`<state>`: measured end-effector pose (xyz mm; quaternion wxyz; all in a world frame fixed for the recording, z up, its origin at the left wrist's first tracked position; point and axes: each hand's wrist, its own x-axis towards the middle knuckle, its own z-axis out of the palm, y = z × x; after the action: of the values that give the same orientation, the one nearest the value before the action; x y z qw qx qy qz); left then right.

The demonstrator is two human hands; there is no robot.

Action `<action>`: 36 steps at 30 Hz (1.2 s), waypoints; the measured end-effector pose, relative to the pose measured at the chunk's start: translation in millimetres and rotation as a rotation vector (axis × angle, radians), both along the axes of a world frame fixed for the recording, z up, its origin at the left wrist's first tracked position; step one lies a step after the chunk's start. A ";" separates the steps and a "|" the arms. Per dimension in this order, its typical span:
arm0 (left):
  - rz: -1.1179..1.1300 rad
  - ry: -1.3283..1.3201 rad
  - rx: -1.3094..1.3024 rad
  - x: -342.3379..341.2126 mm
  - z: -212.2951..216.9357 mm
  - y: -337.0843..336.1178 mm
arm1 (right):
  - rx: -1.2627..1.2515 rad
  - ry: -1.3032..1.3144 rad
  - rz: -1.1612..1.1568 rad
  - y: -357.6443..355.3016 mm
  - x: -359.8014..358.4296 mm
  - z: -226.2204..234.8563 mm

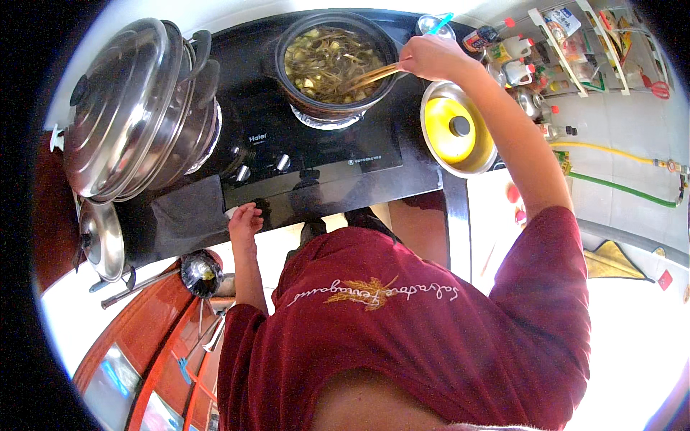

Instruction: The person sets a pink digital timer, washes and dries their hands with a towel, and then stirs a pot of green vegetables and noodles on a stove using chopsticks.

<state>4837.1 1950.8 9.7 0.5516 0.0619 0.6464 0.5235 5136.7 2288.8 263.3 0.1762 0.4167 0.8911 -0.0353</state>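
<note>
My right hand (435,57) is closed around wooden chopsticks (377,74), reaching in over the right rim of a dark round pot (323,108). Their tips dip into a brown broth with thin dark noodles and pale chunks (330,61). The pot stands on the right side of a black glass stove (345,151). At the stove's front edge, my left hand (245,220) hangs with curled fingers. A small white bit shows beside its fingertips; what it is I cannot make out.
A large lidded steel pot (122,108) fills the stove's left side. Right of the stove sits a yellow lid with a black knob (458,126), beside bottles (514,72) and a wall rack (575,50). Another steel lid (103,241) lies at the front left corner.
</note>
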 end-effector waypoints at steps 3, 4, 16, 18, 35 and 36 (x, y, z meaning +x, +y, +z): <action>0.002 0.031 0.013 5.5 7.4 1.5 | 0.127 0.007 0.013 17.1 2.9 -6.9; 0.028 0.031 0.004 7.3 7.3 -1.6 | 0.086 0.006 0.037 14.7 1.5 8.3; 0.156 0.009 0.035 79.6 22.7 -1.5 | -0.014 0.147 0.057 27.4 -12.3 -30.8; 0.155 0.037 0.028 94.0 31.7 1.2 | -0.023 0.110 0.036 40.5 -8.3 -32.4; 0.191 0.067 0.005 144.9 48.7 1.2 | -0.014 0.141 0.085 30.8 -21.5 -14.5; 0.201 0.071 0.004 145.1 49.5 0.5 | -0.006 0.121 0.106 33.6 -17.6 -0.1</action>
<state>4982.2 1951.3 59.2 0.4731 0.0164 0.6673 0.5750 5119.1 2322.4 263.2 0.1251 0.3658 0.9207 -0.0537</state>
